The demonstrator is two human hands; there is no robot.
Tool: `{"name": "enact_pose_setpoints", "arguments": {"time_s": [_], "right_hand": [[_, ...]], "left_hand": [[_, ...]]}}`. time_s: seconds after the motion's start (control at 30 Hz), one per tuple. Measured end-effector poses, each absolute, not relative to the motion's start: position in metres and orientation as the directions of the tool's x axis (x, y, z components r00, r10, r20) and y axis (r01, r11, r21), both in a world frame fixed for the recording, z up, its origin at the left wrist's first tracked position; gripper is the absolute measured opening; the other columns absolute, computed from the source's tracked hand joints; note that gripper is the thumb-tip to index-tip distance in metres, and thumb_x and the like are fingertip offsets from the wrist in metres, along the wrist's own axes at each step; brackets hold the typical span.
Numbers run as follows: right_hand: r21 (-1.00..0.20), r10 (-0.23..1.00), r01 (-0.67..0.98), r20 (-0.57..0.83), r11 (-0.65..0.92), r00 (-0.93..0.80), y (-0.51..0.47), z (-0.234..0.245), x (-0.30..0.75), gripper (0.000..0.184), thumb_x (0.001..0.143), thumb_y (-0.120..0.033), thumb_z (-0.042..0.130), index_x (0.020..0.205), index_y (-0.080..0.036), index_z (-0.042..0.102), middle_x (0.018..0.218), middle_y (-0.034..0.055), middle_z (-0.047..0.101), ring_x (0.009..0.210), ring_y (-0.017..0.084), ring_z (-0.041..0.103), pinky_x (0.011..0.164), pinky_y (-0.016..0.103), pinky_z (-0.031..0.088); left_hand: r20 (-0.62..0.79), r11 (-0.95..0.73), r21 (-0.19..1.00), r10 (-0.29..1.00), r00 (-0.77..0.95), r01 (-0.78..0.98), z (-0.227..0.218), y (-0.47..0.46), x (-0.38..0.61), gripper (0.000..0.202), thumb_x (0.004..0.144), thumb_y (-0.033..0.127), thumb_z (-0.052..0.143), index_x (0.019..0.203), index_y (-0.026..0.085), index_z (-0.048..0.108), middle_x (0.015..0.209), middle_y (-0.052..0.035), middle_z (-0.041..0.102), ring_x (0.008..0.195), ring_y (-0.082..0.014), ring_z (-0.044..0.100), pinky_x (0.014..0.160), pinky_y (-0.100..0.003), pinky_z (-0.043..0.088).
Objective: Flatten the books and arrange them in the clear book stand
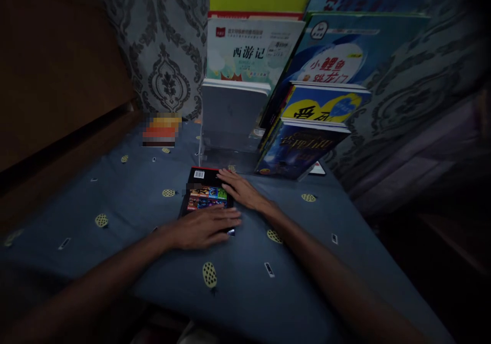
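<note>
Head view, dim light: a black book (205, 186) with a barcode and colourful picture panels lay flat on the tabletop (126, 200), which was covered in blue spotted cloth. Left hands-side palm, the left hand (205, 227), rested open and flat across the book's near edge, fingers extended, gripping nothing. The right hand (240, 190) lay open and flat on the book's right edge, fingers pointing to the far-left. Just behind the book, a grey book (232, 113) and a dark blue book (303, 147) leaned with others against the patterned wall (164, 52).
</note>
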State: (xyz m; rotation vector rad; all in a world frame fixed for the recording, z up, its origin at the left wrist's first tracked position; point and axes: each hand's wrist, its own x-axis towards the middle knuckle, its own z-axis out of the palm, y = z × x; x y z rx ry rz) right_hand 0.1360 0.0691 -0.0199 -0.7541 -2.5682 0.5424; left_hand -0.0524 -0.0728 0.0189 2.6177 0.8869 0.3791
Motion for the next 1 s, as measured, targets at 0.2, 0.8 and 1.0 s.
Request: {"name": "enact_pose_setpoints", "arguments": {"time_s": [0.2, 0.8, 1.0], "right_hand": [[-0.444, 0.597, 0.459, 0.246, 0.77, -0.763, 0.064, -0.019, 0.129, 0.047, 0.1, -0.033, 0.042, 0.144, -0.019, 0.05, 0.153, 0.0109, 0.043, 0.146, 0.025, 0.034, 0.121, 0.054, 0.025], [-0.419, 0.599, 0.472, 0.254, 0.776, -0.759, 0.062, -0.022, 0.128, 0.048, 0.1, -0.034, 0.04, 0.144, -0.02, 0.049, 0.154, 0.0095, 0.043, 0.147, 0.025, 0.032, 0.121, 0.056, 0.024], [-0.396, 0.619, 0.506, 0.249, 0.767, -0.745, 0.043, -0.016, 0.129, 0.049, 0.101, -0.031, 0.037, 0.146, -0.016, 0.046, 0.154, 0.0124, 0.041, 0.147, 0.026, 0.031, 0.121, 0.056, 0.024]], "left_hand": [[0.103, -0.534, 0.316, 0.841, 0.531, 0.784, 0.01, -0.023, -0.107, 0.054, 0.104, 0.044, 0.031, 0.149, 0.015, 0.039, 0.159, -0.0115, 0.033, 0.149, -0.0208, 0.027, 0.123, -0.045, 0.019], [0.102, -0.611, 0.202, 0.79, 0.604, 0.765, 0.014, -0.119, -0.128, 0.056, 0.105, 0.04, 0.033, 0.157, 0.027, 0.016, 0.162, -0.0057, 0.028, 0.15, -0.0188, 0.021, 0.124, -0.046, 0.019], [0.143, -0.585, 0.157, 0.811, 0.567, 0.796, 0.006, -0.129, -0.119, 0.05, 0.105, 0.039, 0.035, 0.153, 0.026, 0.031, 0.158, -0.006, 0.036, 0.147, -0.0188, 0.032, 0.12, -0.043, 0.03]]}}
